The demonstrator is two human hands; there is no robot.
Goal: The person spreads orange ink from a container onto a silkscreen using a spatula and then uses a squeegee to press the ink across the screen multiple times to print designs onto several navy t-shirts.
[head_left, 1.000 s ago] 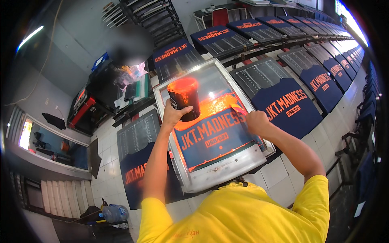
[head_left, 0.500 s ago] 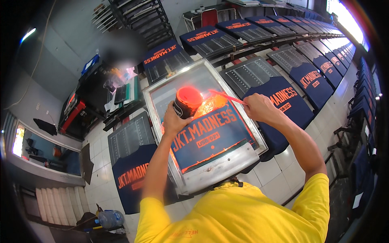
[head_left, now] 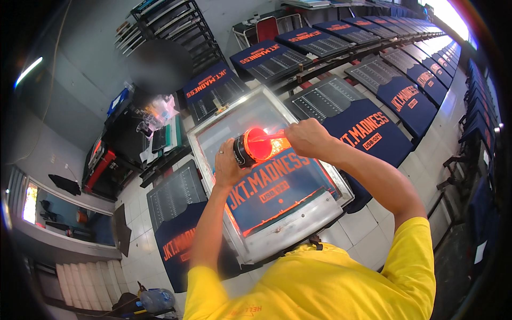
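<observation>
The left hand (head_left: 229,164) is curled round a black cup (head_left: 242,153), holding it tipped over a screen (head_left: 290,229) with a metal rim, a bit past the middle toward the far edge. The cup leans right, maybe so the stick can get in and drips land on the screen. Bright orange ink (head_left: 260,149) coats the cup's inside; I cannot tell how deep it is. The right hand (head_left: 309,138) is closed on a red-orange stick (head_left: 276,136), which reaches the cup's mouth. A wet orange puddle (head_left: 280,146) shines on the screen beside the cup.
</observation>
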